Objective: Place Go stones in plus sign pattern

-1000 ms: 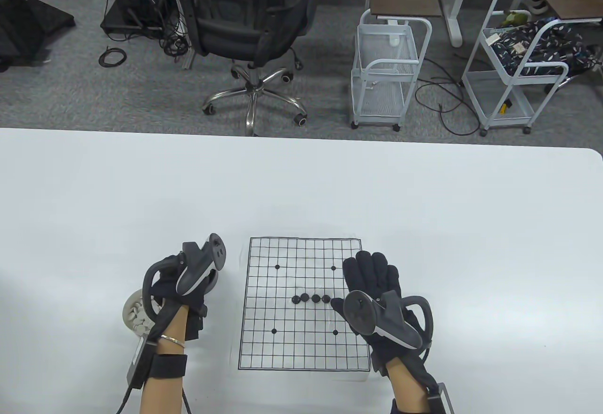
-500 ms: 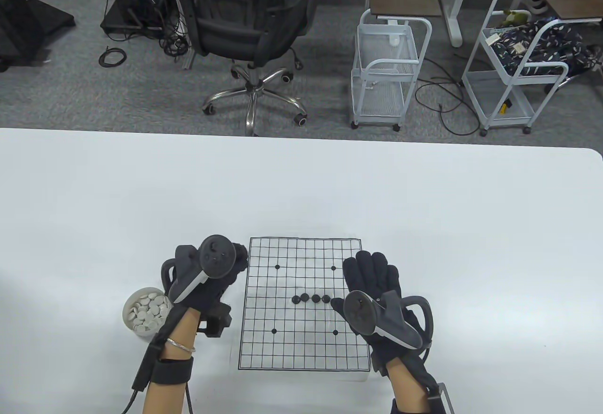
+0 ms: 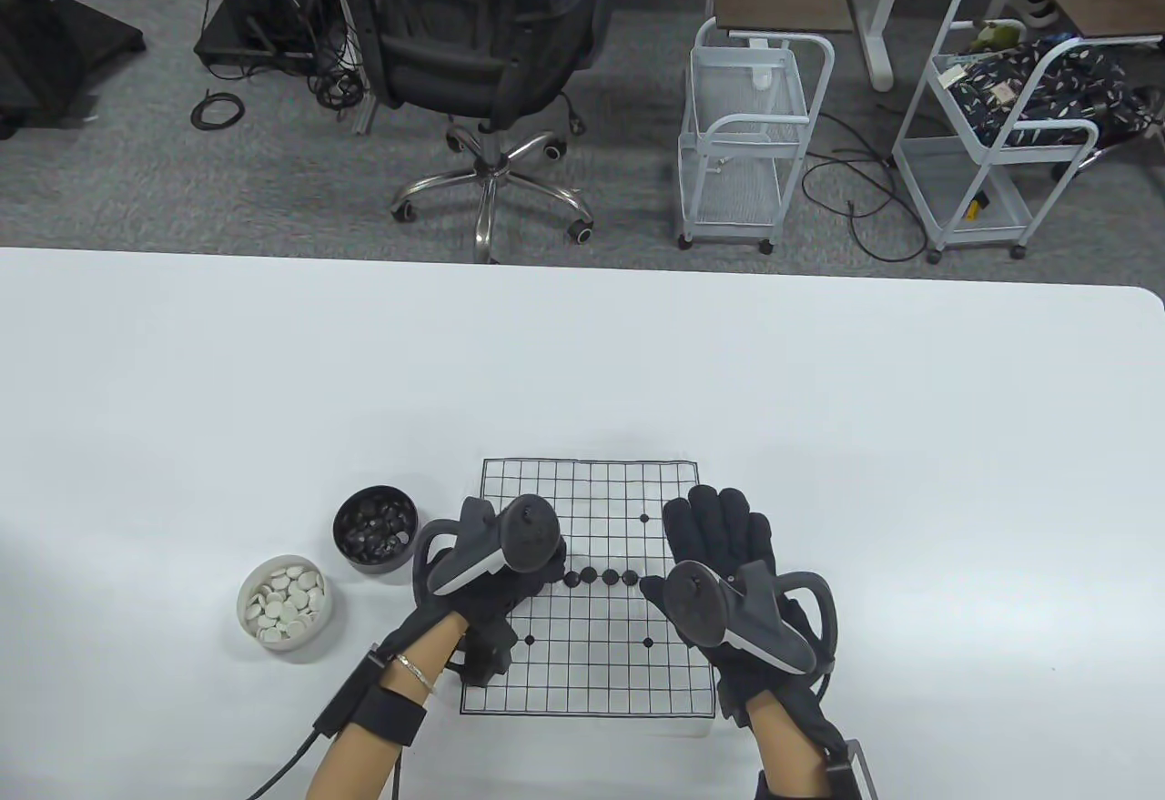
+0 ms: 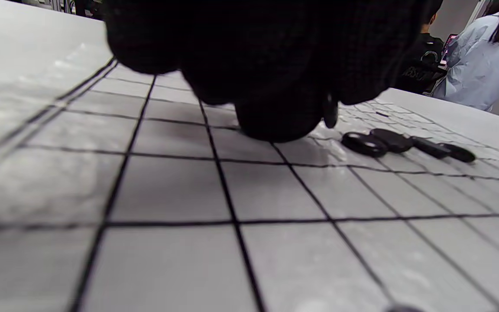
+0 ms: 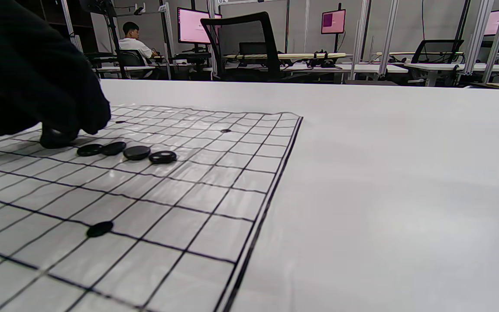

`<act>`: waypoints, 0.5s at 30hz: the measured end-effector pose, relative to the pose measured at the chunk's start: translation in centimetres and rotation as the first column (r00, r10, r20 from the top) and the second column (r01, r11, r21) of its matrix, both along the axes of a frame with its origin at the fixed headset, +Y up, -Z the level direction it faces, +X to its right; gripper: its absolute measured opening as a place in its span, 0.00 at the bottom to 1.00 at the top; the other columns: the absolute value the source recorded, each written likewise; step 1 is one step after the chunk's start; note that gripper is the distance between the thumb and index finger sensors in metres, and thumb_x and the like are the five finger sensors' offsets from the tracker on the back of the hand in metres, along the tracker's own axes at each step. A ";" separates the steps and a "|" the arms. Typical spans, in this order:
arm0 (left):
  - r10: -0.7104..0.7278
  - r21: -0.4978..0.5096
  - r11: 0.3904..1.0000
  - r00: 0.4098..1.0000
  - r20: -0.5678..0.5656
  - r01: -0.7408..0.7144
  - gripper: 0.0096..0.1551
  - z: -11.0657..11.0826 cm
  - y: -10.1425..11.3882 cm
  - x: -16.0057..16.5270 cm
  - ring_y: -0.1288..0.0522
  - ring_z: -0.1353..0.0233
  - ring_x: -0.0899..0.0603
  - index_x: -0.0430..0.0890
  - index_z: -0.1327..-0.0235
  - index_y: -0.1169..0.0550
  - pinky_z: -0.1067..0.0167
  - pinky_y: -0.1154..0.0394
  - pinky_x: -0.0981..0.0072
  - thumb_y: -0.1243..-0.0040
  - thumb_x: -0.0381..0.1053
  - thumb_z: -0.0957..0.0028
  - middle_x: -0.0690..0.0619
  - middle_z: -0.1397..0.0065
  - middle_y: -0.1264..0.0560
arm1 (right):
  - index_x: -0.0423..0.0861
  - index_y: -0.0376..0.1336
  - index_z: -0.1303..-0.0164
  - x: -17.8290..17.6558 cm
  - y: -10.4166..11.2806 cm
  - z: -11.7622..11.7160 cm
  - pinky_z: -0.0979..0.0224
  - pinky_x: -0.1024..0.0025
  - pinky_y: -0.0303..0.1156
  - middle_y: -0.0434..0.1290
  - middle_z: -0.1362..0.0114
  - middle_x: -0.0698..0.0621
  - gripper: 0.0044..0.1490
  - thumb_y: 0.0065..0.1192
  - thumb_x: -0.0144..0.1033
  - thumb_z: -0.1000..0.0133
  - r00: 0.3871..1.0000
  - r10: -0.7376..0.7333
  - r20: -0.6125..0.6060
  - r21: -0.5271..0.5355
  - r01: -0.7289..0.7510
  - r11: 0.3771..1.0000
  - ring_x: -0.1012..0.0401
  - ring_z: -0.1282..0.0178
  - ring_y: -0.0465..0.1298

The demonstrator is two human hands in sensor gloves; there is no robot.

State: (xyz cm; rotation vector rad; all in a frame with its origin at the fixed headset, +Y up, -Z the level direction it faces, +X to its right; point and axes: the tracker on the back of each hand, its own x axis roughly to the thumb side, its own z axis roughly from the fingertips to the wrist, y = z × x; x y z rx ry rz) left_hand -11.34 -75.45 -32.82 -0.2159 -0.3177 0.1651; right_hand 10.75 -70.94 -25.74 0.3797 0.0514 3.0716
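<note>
Since a second ago the left hand (image 3: 510,568) has travelled from beside the white-stone bowl (image 3: 285,602), across the table (image 3: 582,354), onto the left part of the Go board (image 3: 587,673), and its move has uncovered a dark bowl of black stones (image 3: 376,528) that the hand and its tracker had been covering; the right hand (image 3: 724,554) has not shifted at all. The board is a single gridded sheet lying near the table's front edge, with two bowls to its left, the dark one farther back and just beside the white one. On the board four black stones (image 3: 601,576) lie in a touching row along the middle line, as the right wrist view (image 5: 126,151) counts them. The left hand's fingers are bunched low at the left end of that row, and in the left wrist view a thin dark disc (image 4: 330,112) shows edge-on at the fingertips (image 4: 275,117), so they seem to pinch a fifth stone, though blur keeps this from being certain. The right hand lies flat on the board's right side with straight fingers pressed side by side, holding nothing. Small printed dots mark the grid: three show from above, one likely under the left hand. The right hand's thumb touches or nearly touches the row's right end; which one is unclear.
</note>
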 end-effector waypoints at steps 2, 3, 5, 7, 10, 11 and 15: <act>-0.019 0.005 1.000 1.000 0.006 0.019 0.19 0.1 0.0 0.2 0.17 0.66 0.62 0.56 0.51 0.16 0.52 0.18 0.68 0.36 0.58 0.54 0.59 0.56 0.11 | 0.42 0.36 0.13 0.0 0.0 0.0 0.17 0.42 0.39 0.39 0.12 0.37 0.52 0.40 0.60 0.39 1.000 -0.002 0.000 -0.001 0.002 1.000 0.35 0.12 0.40; -0.029 0.012 1.000 1.000 0.004 0.029 0.20 0.1 0.0 0.3 0.17 0.66 0.62 0.57 0.51 0.16 0.52 0.18 0.68 0.36 0.58 0.54 0.59 0.56 0.12 | 0.42 0.36 0.13 0.0 0.0 0.0 0.17 0.42 0.39 0.38 0.12 0.37 0.52 0.40 0.60 0.39 1.000 -0.001 0.000 -0.002 0.001 1.000 0.35 0.12 0.40; -0.071 0.031 0.997 0.997 0.004 0.071 0.20 0.2 -0.3 0.4 0.17 0.65 0.62 0.57 0.50 0.17 0.51 0.18 0.68 0.36 0.59 0.54 0.60 0.57 0.13 | 0.42 0.36 0.13 0.0 0.0 0.0 0.17 0.42 0.39 0.39 0.12 0.37 0.52 0.40 0.60 0.39 1.000 0.003 0.000 -0.002 -0.003 1.000 0.35 0.12 0.40; -0.079 0.036 0.996 0.997 0.006 0.079 0.20 0.3 -0.3 0.5 0.17 0.65 0.62 0.58 0.50 0.17 0.51 0.19 0.67 0.37 0.60 0.53 0.60 0.57 0.13 | 0.42 0.36 0.13 0.0 0.0 0.0 0.17 0.42 0.40 0.39 0.12 0.37 0.52 0.40 0.60 0.39 1.000 0.004 0.000 0.000 -0.004 1.000 0.35 0.12 0.40; -0.120 0.061 0.991 0.993 0.005 0.120 0.19 0.4 -0.3 0.7 0.17 0.64 0.61 0.60 0.50 0.17 0.50 0.19 0.67 0.38 0.61 0.53 0.60 0.56 0.13 | 0.42 0.36 0.13 0.0 0.0 0.0 0.17 0.42 0.39 0.39 0.12 0.37 0.52 0.40 0.60 0.39 1.000 -0.003 -0.002 0.002 0.003 1.000 0.35 0.12 0.40; -0.132 0.070 0.989 0.991 0.004 0.132 0.19 0.4 -0.3 0.7 0.17 0.63 0.61 0.60 0.50 0.17 0.50 0.19 0.66 0.38 0.61 0.53 0.61 0.57 0.13 | 0.42 0.36 0.13 0.0 0.0 0.0 0.17 0.42 0.39 0.38 0.12 0.37 0.52 0.40 0.60 0.39 1.000 -0.003 -0.002 0.001 0.003 1.000 0.35 0.12 0.40; -0.141 0.075 0.987 0.990 0.004 0.140 0.20 0.5 -0.3 0.8 0.17 0.62 0.60 0.61 0.50 0.17 0.48 0.19 0.65 0.39 0.62 0.53 0.60 0.55 0.13 | 0.42 0.36 0.13 0.0 -0.1 0.0 0.17 0.42 0.40 0.39 0.12 0.37 0.52 0.40 0.60 0.39 1.000 0.005 -0.002 -0.003 -0.005 1.000 0.36 0.12 0.40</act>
